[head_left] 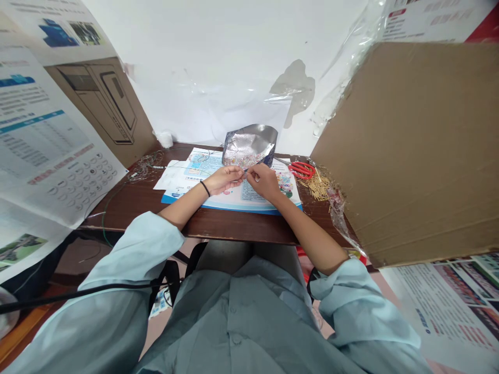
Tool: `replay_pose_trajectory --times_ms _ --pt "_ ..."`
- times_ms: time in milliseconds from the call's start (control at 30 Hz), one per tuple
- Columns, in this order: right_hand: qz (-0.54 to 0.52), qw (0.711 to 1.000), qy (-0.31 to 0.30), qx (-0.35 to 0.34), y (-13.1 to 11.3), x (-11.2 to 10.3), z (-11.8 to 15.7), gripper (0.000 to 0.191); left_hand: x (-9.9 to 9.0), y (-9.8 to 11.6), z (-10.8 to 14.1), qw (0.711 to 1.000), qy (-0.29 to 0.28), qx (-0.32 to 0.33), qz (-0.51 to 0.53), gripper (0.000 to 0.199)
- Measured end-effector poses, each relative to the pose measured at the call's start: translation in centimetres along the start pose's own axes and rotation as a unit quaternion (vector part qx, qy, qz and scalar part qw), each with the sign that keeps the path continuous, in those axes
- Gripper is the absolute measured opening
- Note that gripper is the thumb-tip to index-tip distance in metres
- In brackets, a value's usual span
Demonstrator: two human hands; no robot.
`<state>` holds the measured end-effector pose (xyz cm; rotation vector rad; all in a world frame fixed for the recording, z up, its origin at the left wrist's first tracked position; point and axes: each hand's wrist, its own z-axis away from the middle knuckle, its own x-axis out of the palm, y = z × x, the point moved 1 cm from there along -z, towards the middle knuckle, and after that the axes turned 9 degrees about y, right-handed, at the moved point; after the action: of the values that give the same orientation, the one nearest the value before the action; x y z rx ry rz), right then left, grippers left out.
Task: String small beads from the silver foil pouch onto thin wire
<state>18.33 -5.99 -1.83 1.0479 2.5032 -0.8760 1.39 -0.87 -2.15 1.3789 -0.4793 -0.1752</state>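
Left hand (224, 179) and right hand (262, 182) meet over a printed leaflet (268, 200) on a dark wooden table (187, 221). Fingers (238, 174) on both hands are pressed together, tips pinching a thin item (245, 176), too small to identify, just below a crumpled foil bag (249, 145). Black wristband (205, 188) on left wrist. Red-handled scissors (302, 170) and loose brass pins (316, 186) lie right of the leaflet; tangled wire (144, 167) lies left of it. Cardboard box (405, 150) blocks the right side.
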Motion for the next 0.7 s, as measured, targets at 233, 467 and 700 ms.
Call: replay_pose_trajectory --times_ms 233,467,700 --pt "-0.002 1.0 -0.003 -0.01 0.4 0.3 0.04 0.016 -0.13 -0.27 -0.24 1.0 -0.008 0.0 -0.006 0.019" --pt "-0.022 0.999 -0.026 -0.001 0.61 0.41 0.14 0.009 -0.19 -0.41 -0.41 1.0 -0.002 -0.004 -0.003 0.023" --pt "-0.044 0.998 -0.044 -0.003 0.56 0.21 0.22 0.013 -0.16 -0.64 -0.34 1.0 0.01 0.001 0.009 0.031"
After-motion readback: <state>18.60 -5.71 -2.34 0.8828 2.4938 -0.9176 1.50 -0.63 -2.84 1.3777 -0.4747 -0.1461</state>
